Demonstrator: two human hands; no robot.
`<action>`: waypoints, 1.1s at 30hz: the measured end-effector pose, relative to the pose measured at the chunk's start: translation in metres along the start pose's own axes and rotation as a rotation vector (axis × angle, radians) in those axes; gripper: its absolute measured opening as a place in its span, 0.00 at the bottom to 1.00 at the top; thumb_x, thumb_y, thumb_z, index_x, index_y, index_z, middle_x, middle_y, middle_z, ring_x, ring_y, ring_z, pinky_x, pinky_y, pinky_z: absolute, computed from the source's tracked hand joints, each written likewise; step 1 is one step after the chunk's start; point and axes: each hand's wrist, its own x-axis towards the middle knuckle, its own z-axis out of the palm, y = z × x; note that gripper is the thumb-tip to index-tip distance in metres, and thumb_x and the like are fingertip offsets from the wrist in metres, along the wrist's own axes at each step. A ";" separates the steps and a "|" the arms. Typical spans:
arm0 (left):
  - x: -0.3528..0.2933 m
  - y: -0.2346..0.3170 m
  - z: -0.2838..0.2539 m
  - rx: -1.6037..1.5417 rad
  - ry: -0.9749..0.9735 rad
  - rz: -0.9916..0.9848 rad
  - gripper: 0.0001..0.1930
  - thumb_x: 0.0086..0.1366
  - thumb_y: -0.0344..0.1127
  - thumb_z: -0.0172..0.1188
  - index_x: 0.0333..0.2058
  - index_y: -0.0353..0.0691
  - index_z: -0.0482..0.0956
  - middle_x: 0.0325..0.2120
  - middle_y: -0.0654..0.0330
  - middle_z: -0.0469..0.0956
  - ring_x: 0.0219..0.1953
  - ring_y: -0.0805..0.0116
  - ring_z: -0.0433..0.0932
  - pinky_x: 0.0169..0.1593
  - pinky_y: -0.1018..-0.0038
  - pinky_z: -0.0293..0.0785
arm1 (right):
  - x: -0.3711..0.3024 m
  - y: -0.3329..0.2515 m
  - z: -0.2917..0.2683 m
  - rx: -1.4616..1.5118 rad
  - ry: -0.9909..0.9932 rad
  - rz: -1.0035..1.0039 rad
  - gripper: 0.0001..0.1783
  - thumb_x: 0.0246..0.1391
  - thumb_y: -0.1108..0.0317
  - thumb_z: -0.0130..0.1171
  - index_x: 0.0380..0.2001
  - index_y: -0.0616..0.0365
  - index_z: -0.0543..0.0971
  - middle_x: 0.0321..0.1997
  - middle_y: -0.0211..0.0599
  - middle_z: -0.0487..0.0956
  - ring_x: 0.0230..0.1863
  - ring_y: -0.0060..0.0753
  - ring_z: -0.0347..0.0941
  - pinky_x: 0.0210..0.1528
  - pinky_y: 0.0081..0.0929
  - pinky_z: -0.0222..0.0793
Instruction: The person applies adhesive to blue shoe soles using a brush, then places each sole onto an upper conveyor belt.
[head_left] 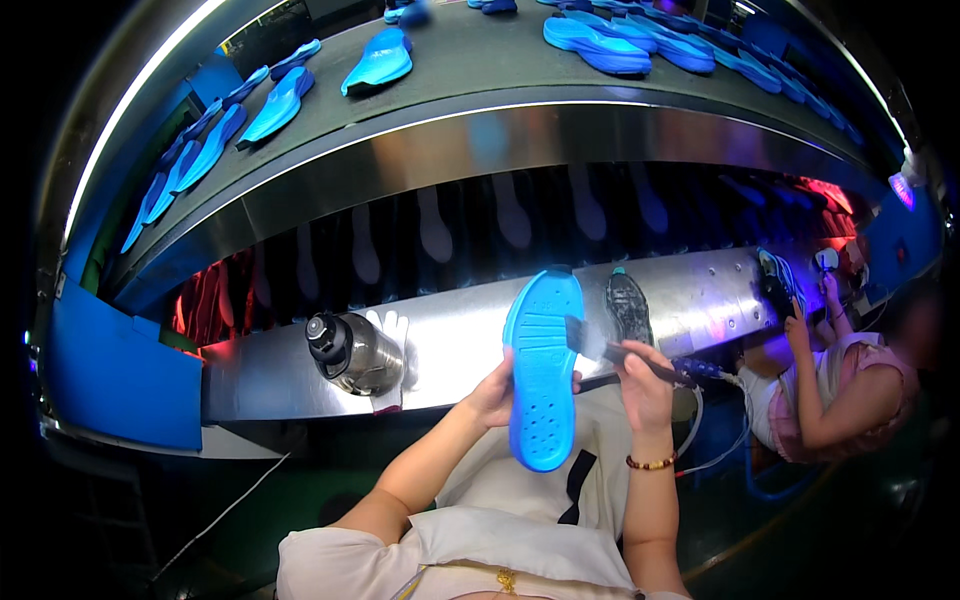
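Note:
My left hand [492,395] is closed around the left edge of a bright blue shoe sole [543,370], held upright before me with its ribbed, perforated face in view. In my right hand [648,392] I grip the dark handle of a brush [655,367]. Its bristles, partly blurred, are at the sole's right edge; whether they press on it I cannot tell. Just beyond the brush, a dark patterned shoe-shaped piece [628,308] with a teal tip lies on the metal ledge [460,345].
A dark bottle [365,360] stands on the ledge at left, beside a white glove [392,328]. Several blue soles [380,62] lie on the conveyor belt [450,70] above. At right, another person [850,385] handles a shoe [777,285]. White cables [745,420] hang nearby.

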 end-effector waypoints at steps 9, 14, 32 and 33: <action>0.004 -0.019 0.004 -0.182 0.040 0.059 0.51 0.48 0.77 0.17 0.56 0.38 0.56 0.47 0.43 0.65 0.48 0.50 0.67 0.54 0.54 0.60 | 0.025 0.002 0.022 -0.101 0.118 0.062 0.13 0.45 0.76 0.56 0.36 0.70 0.73 0.31 0.34 0.75 0.33 0.20 0.69 0.39 0.15 0.64; 0.011 -0.028 0.006 -0.138 0.033 0.123 0.46 0.52 0.73 0.17 0.55 0.41 0.57 0.48 0.48 0.65 0.49 0.53 0.67 0.54 0.58 0.60 | 0.030 0.006 0.040 -0.496 0.100 -0.086 0.08 0.45 0.76 0.57 0.31 0.67 0.77 0.29 0.33 0.77 0.29 0.18 0.71 0.32 0.14 0.66; 0.000 0.017 0.026 -0.007 0.329 0.194 0.46 0.53 0.72 0.16 0.50 0.38 0.62 0.36 0.48 0.72 0.39 0.56 0.72 0.45 0.61 0.69 | -0.003 -0.045 0.056 -0.643 -0.376 -0.018 0.09 0.41 0.78 0.58 0.31 0.67 0.77 0.29 0.39 0.78 0.30 0.22 0.74 0.33 0.18 0.69; 0.000 0.011 0.028 -0.038 0.262 0.155 0.46 0.52 0.73 0.17 0.51 0.39 0.62 0.39 0.48 0.71 0.41 0.55 0.72 0.47 0.59 0.68 | 0.005 -0.050 0.066 -0.532 -0.268 -0.004 0.10 0.42 0.78 0.58 0.32 0.68 0.77 0.29 0.39 0.78 0.29 0.22 0.74 0.33 0.18 0.70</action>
